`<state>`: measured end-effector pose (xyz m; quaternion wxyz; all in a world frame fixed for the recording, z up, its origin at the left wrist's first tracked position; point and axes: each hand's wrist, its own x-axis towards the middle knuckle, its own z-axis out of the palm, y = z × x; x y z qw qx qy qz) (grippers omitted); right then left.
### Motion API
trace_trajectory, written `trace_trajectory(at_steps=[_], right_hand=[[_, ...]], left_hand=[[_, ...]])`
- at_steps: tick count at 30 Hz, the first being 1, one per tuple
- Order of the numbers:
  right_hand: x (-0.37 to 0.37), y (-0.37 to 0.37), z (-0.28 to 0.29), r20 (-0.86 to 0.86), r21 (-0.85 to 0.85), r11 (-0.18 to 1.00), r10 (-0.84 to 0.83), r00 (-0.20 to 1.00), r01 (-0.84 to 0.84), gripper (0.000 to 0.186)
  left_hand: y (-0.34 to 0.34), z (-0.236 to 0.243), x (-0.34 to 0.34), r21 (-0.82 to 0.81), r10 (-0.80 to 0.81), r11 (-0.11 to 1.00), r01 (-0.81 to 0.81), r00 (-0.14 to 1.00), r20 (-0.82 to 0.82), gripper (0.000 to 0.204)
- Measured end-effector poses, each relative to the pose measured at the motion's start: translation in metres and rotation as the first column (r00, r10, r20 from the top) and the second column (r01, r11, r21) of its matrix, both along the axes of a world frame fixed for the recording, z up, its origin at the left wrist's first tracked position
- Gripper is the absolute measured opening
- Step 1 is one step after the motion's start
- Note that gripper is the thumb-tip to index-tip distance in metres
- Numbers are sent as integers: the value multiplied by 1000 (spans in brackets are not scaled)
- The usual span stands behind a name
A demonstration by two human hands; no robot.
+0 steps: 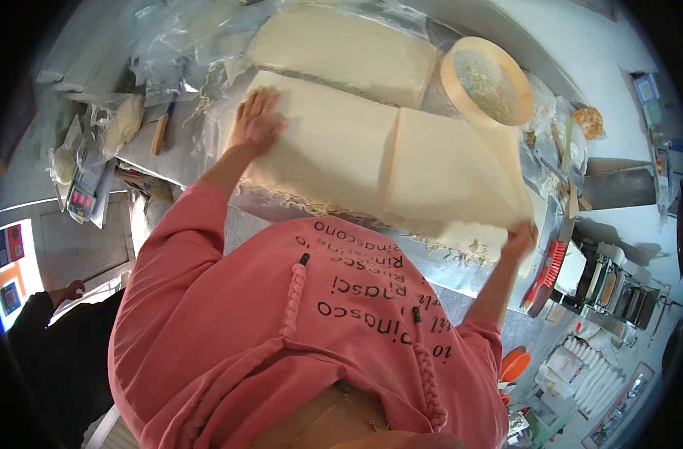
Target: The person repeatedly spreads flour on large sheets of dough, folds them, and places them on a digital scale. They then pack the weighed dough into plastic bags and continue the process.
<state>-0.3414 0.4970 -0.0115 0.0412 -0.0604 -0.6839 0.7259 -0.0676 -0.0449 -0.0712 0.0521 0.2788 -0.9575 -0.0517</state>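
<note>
A wide pale dough sheet (319, 138) lies across the worktop, with a crease down its middle. My left hand (257, 121) rests open on its left part, fingers spread. At the sheet's right corner my right hand (518, 238) is closed on the dough edge (506, 202), which looks pulled or lifted there. Another pale sheet (341, 45) lies behind. A round wooden-rimmed sieve (450, 75) with shredded pale bits inside sits at the back right. Loose dough shreds (311, 203) lie along the front edge.
Plastic bags, a wooden-handled brush (160, 133) and a scale (82, 200) are at the left. At the right are a red-bristled brush (551, 271) and a metal machine (618, 277). A person in dark clothing (49, 359) is at the lower left.
</note>
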Motion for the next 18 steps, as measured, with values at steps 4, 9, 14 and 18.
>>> trace_trajectory(at_steps=[4,9,14,18], right_hand=[[-35,154,-40,117,250,932,-300,947,264,21],[-58,234,-73,146,617,763,-352,924,194,16],[-79,341,-115,-100,983,145,-68,993,109,17],[-98,246,-99,-138,970,176,-173,975,168,22]], left_hand=[[-3,-1,-1,-37,-30,999,30,999,18,65],[0,-1,1,-114,-15,993,20,999,47,63],[-5,-14,-25,-93,-50,994,55,997,53,62],[22,-15,-9,-197,255,955,-222,954,158,64]])
